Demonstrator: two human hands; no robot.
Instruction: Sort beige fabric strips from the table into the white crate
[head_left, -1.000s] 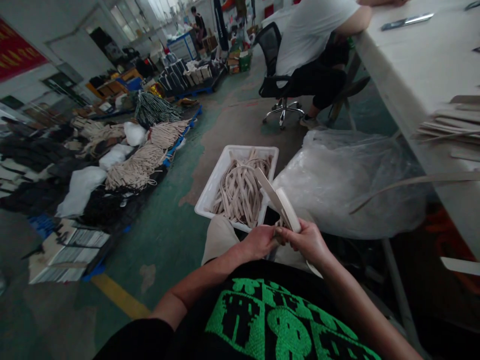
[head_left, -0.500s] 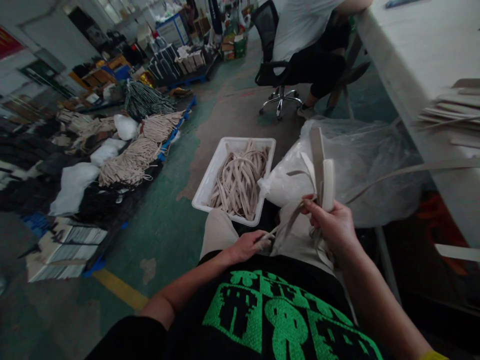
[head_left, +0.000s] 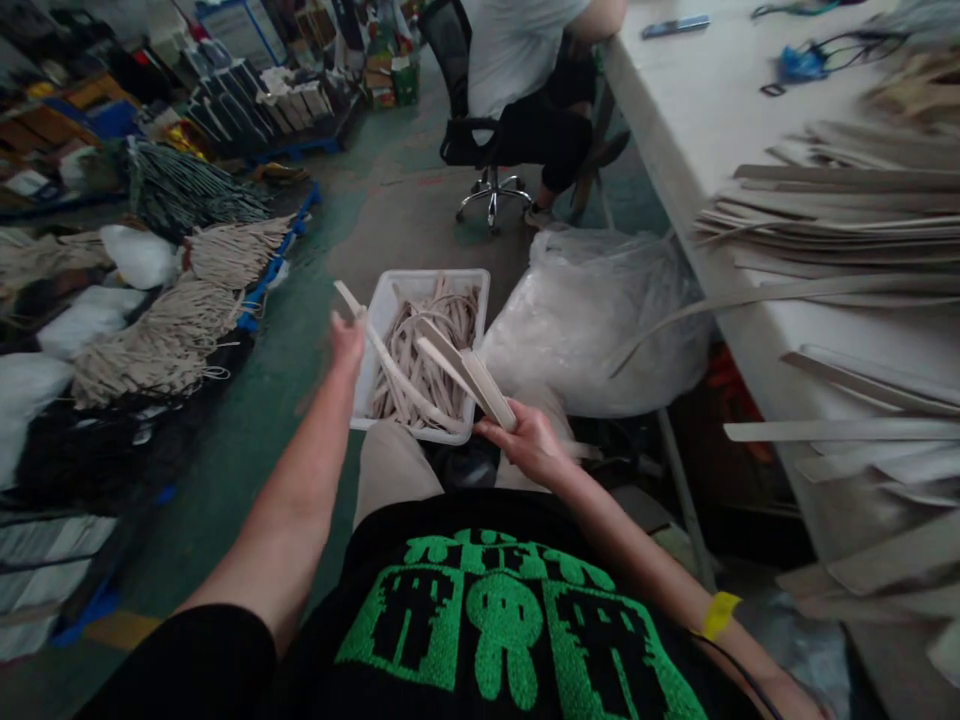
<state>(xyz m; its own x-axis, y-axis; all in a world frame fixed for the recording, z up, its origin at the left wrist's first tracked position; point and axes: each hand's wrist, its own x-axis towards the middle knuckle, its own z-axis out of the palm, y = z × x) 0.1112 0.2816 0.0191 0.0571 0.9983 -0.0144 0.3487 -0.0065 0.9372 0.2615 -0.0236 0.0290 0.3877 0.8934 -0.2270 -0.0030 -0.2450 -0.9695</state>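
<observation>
My left hand (head_left: 346,345), blurred by motion, is closed on one end of a beige strap (head_left: 401,378) at the left rim of a white plastic bin (head_left: 361,405). The strap curves across the bin toward my other side. In my right hand (head_left: 529,440), closed near the bin's right corner, is a small bundle of flat beige strips (head_left: 480,385) pointing up and to the left. Inside the bin lies a tangled heap of beige straps (head_left: 442,315). Whether the held strap joins the bundle I cannot tell.
At right a white table (head_left: 675,150) carries piles of beige strips (head_left: 840,215), some jutting over its edge. A clear plastic bag (head_left: 592,320) slumps beside the bin. A person (head_left: 517,60) sits on an office chair (head_left: 448,60) ahead. Bundled straps (head_left: 157,335) lie on pallets at left.
My left hand has swung from my lap out to the bin's left side with a strap end. My right hand has lowered its strips toward the bin. The view has turned right.
</observation>
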